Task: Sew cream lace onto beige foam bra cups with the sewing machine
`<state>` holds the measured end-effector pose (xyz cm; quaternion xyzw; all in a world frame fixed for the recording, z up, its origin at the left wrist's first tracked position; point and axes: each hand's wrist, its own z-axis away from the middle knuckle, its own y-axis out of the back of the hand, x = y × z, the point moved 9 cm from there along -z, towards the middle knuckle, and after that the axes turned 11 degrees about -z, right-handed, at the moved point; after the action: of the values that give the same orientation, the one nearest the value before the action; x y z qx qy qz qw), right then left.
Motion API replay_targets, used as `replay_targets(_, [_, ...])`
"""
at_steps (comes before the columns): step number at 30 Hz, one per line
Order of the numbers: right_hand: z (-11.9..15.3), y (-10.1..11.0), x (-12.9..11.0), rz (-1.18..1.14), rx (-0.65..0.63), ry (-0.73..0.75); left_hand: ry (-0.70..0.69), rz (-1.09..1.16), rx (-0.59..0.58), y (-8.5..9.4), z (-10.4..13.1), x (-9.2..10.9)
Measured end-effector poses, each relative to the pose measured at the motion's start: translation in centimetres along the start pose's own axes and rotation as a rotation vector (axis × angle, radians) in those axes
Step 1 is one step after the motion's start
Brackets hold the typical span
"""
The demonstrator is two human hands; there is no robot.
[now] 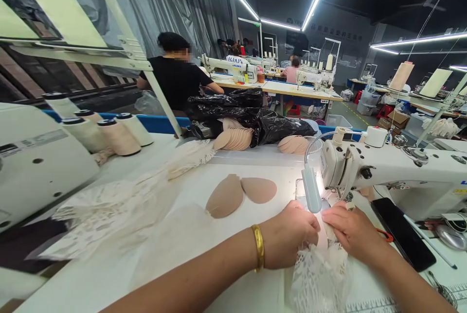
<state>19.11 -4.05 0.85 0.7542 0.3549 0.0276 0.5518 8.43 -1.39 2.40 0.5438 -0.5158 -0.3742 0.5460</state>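
My left hand (294, 235), below a gold bangle, is closed with curled fingers on pale lace fabric (319, 279), just in front of the sewing machine (379, 162). Across from it, my right hand (346, 228) pinches the same fabric with its fingers close together near the needle area. The lace hangs down between my wrists toward the table's front. A small grey lamp (311, 191) lights the spot and partly covers the needle area. Left of my hands lie two beige bra cups (224, 199), side by side on the white table.
Sheer lace (120, 206) spreads over the table's left. Stacked beige cups (233, 139) and black plastic bags (277, 126) stand at the back. Thread cones (118, 138) are at left. A black phone (403, 233) lies right of my hand. A co-worker (175, 72) sits beyond.
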Motion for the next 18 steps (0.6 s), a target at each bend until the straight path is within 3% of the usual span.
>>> replay_targets(5, [0.1,-0.1,0.3,0.024,0.019,0.004,-0.025,-0.08,-0.047,0.2,-0.5,-0.4])
replay_targets(14, [0.3,0.1,0.5,0.007,0.053,0.02,-0.045,-0.114,-0.005,0.1,-0.8,-3.0])
replay_targets(18, [0.4,-0.1,-0.4,-0.004,0.013,0.086,-0.079,-0.134,-0.001,-0.1,-0.5,-2.7])
